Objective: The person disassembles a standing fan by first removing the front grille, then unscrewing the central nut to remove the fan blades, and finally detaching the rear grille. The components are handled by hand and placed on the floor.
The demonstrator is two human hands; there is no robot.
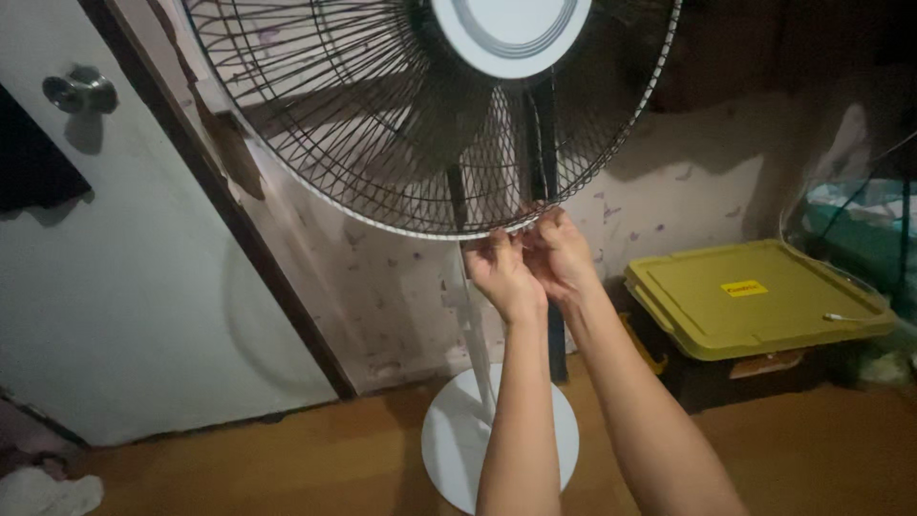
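Note:
A standing fan fills the upper middle of the head view, with a black wire grille (382, 124), a white centre cap (511, 29) and a white rim. Its white pole runs down to a round white base (458, 430) on the wooden floor. Both my hands are raised to the bottom edge of the grille rim. My left hand (501, 272) pinches the rim from below, fingers closed on it. My right hand (562, 253) sits right beside it, fingers curled on the same spot of the rim. Whatever small part lies between the fingers is hidden.
A white door (124, 287) with a metal knob (81, 91) stands at left, next to a dark door frame. A dark bin with a yellow-green lid (755, 301) sits at right against the stained wall. White cloth (48, 492) lies at bottom left.

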